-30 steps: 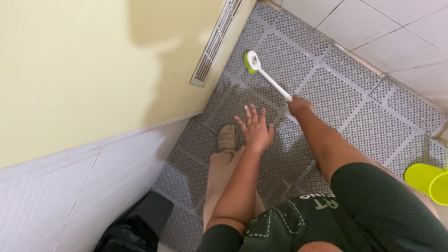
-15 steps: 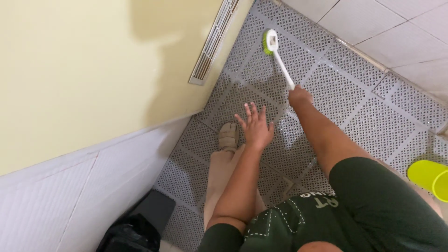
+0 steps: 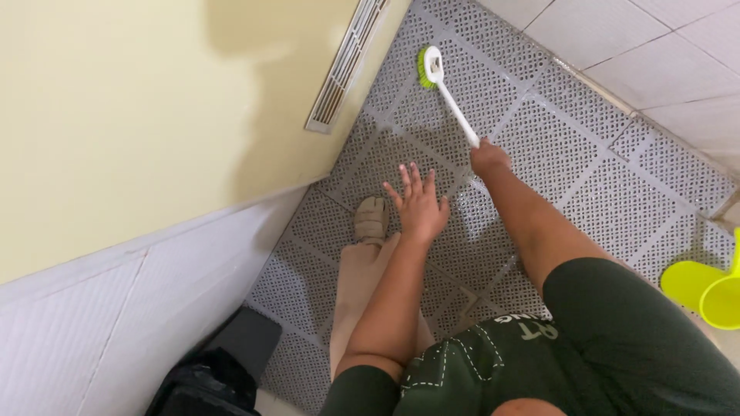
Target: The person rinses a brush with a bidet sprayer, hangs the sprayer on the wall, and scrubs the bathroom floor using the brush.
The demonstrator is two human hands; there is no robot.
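My right hand (image 3: 488, 158) grips the white handle of a scrub brush (image 3: 445, 91). The brush's green-bristled head (image 3: 425, 66) rests on the grey perforated floor mat (image 3: 563, 139), close to the yellow wall. My left hand (image 3: 417, 203) hovers over the mat with its fingers spread and nothing in it. Below that hand my foot in a beige sock (image 3: 371, 219) stands on the mat.
A slatted vent (image 3: 344, 68) is set low in the yellow wall (image 3: 154, 100). White floor tiles (image 3: 640, 46) border the mat at the top right. A yellow-green plastic scoop (image 3: 705, 289) sits at the right edge. A dark object (image 3: 208, 377) lies at the bottom left.
The brush head has swept along the mat, first away from the wall and then back toward it. My left hand has stayed spread in about the same place.
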